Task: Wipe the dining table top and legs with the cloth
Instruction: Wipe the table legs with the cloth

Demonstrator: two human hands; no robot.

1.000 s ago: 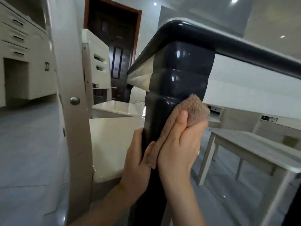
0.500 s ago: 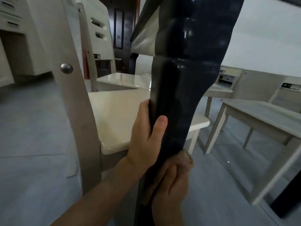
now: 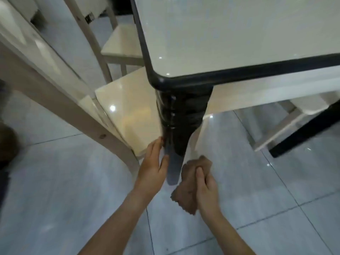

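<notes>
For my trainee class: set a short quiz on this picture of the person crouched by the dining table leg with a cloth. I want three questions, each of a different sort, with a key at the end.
1. Choose one. The brown cloth is: A on the floor; B in the right hand; C on a chair seat.
2. True or false: the left hand rests on the table top.
3. Fill in the gap: the table leg is coloured ____.

Key: 1 B. 2 False; it is on the table leg. 3 black.
</notes>
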